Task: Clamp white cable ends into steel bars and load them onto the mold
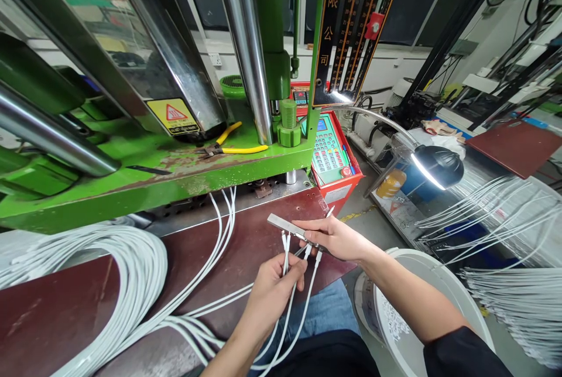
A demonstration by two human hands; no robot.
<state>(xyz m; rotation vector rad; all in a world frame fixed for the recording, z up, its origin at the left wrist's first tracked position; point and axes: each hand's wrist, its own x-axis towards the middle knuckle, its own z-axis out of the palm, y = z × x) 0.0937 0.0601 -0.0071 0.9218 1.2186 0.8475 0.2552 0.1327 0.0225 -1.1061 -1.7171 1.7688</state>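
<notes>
Right hand pinches a flat metal bar by one end, holding it level above the right edge of the dark red worktop. Left hand is closed around a few white cables, thumb and fingers pinching them just below the bar; the cable tips meet the bar's underside. More white cable lies coiled at the worktop's left side. Yellow-handled pliers rest on the green machine bed behind. White bucket sits beyond the right edge.
</notes>
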